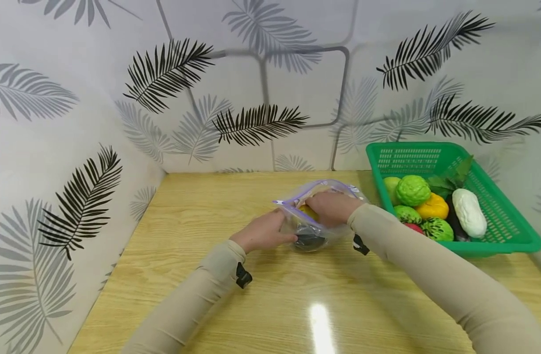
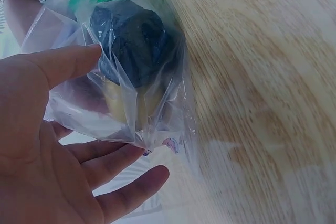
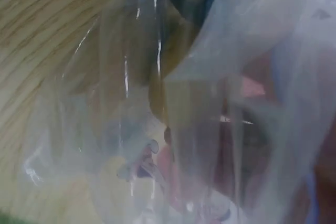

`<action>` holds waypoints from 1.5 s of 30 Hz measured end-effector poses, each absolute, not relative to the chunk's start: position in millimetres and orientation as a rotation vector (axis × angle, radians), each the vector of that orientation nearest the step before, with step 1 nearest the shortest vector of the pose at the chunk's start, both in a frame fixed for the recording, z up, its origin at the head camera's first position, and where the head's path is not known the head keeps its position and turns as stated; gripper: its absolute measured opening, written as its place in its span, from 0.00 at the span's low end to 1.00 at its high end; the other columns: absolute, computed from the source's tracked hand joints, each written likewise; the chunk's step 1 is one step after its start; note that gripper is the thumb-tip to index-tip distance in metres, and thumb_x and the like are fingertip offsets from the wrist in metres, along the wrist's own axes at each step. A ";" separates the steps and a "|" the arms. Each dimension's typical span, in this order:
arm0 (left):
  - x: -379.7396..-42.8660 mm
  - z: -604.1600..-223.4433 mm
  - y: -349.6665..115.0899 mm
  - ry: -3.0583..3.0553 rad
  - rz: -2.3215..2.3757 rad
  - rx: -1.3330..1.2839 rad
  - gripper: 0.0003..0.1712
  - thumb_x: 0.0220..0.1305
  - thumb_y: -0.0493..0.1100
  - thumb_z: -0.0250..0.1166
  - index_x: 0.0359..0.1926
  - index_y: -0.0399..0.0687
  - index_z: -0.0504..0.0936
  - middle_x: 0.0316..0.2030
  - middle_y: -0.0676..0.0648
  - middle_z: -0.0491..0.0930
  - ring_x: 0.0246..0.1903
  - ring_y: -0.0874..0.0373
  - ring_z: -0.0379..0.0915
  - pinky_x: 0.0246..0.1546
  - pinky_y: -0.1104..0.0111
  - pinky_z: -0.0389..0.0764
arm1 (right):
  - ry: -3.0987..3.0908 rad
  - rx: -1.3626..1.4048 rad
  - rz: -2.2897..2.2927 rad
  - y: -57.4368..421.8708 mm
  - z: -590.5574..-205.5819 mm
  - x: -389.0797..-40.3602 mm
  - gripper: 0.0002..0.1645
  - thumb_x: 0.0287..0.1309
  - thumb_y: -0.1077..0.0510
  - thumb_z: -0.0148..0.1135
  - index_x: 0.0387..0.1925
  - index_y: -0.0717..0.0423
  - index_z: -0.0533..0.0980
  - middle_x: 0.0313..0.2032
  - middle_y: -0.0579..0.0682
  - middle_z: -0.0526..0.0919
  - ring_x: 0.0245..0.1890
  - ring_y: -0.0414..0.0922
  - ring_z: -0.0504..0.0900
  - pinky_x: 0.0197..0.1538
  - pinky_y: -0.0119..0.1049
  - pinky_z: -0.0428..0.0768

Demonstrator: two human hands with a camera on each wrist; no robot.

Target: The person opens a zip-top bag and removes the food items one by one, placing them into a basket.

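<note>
A clear zip bag [image 1: 286, 229] with a purple seal stands on the table, its mouth open. Low inside sits a dark rounded item [image 2: 128, 40], its kind unclear through the plastic. Against it lies a yellow rounded item [image 1: 308, 212]. My left hand [image 1: 267, 231] holds the bag's left side, the thumb on the near face and the other fingers around the far side. Through the bag's mouth reaches my right hand [image 1: 332, 207], beside the yellow item. Plastic covers its fingertips, so their grip is hidden; the right wrist view is mostly blurred film.
A green basket [image 1: 511, 211] stands to the right, close to my right forearm. It holds a green bumpy fruit [image 1: 413, 190], a yellow pepper-like item [image 1: 432, 206], a white long vegetable [image 1: 469, 212] and several others. A leaf-patterned backdrop [image 1: 305, 88] rises behind the wooden table [image 1: 199, 201].
</note>
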State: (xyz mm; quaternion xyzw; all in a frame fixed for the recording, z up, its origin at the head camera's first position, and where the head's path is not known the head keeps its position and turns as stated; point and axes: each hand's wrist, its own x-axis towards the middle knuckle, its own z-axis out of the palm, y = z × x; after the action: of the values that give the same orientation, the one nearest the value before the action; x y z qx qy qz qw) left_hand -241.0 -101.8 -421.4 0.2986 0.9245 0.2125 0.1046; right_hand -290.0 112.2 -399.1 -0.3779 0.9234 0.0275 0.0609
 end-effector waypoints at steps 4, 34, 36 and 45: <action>-239.5 -421.4 -101.7 2.721 0.637 0.882 0.50 0.61 0.59 0.62 0.75 0.50 0.46 0.71 0.47 0.53 0.62 0.55 0.56 0.61 0.57 0.67 | 2.883 -1.182 0.153 113.5 -389.8 -280.2 0.09 0.50 0.53 0.66 0.31 0.53 0.77 0.23 0.46 0.76 0.22 0.44 0.72 0.28 0.41 0.78; -237.7 -422.0 -102.9 2.702 0.659 0.805 0.43 0.61 0.60 0.61 0.70 0.44 0.59 0.57 0.42 0.72 0.47 0.54 0.70 0.46 0.58 0.76 | 3.102 -0.777 -0.181 289.7 -294.6 -200.8 0.37 0.54 0.46 0.67 0.59 0.65 0.71 0.47 0.61 0.79 0.42 0.53 0.75 0.41 0.52 0.77; -237.2 -421.5 -103.4 2.709 0.642 0.809 0.45 0.61 0.60 0.61 0.72 0.46 0.56 0.63 0.42 0.67 0.55 0.53 0.66 0.54 0.56 0.73 | 3.077 -0.703 -0.169 313.9 -302.7 -197.1 0.37 0.53 0.47 0.67 0.58 0.68 0.71 0.46 0.62 0.79 0.40 0.53 0.75 0.40 0.52 0.76; -237.9 -421.0 -99.2 2.711 0.654 0.853 0.48 0.60 0.59 0.63 0.73 0.47 0.52 0.66 0.44 0.63 0.57 0.56 0.63 0.58 0.57 0.70 | 2.906 -0.441 -0.074 388.4 -336.1 -190.2 0.38 0.48 0.52 0.68 0.52 0.79 0.69 0.36 0.62 0.82 0.32 0.52 0.76 0.33 0.48 0.76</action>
State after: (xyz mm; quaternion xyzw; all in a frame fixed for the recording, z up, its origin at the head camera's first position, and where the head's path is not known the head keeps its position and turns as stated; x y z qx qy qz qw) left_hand -237.9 -99.2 -421.0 0.2906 0.9237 0.2229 0.1122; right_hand -190.2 388.4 -336.1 -0.1493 0.9833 -0.0251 0.1005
